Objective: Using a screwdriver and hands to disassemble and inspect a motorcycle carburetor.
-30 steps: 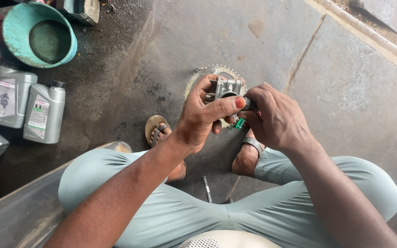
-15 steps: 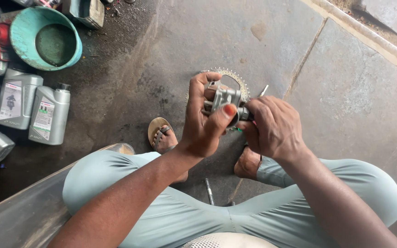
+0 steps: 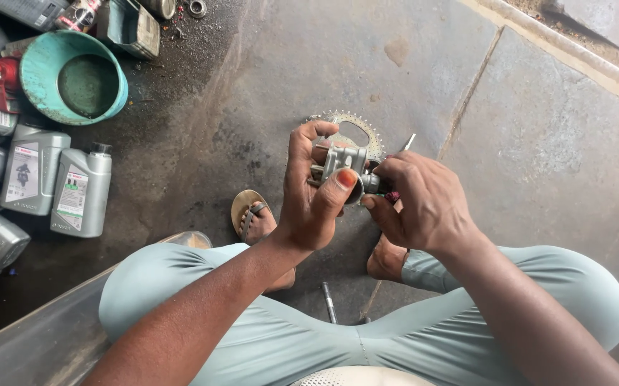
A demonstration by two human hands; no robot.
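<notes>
Stone floor (image 3: pixel 538 143) bears sprocket (image 3: pixel 361 129), grey oil bottles (image 3: pixel 80 193), teal basin (image 3: pixel 37 71).

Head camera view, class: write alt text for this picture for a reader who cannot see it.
A squatting person's left hand grips a small grey metal engine part while the right hand works at its side. Beneath lie a toothed sprocket on the stone floor, with grey oil bottles and a teal bowl at left.
</notes>
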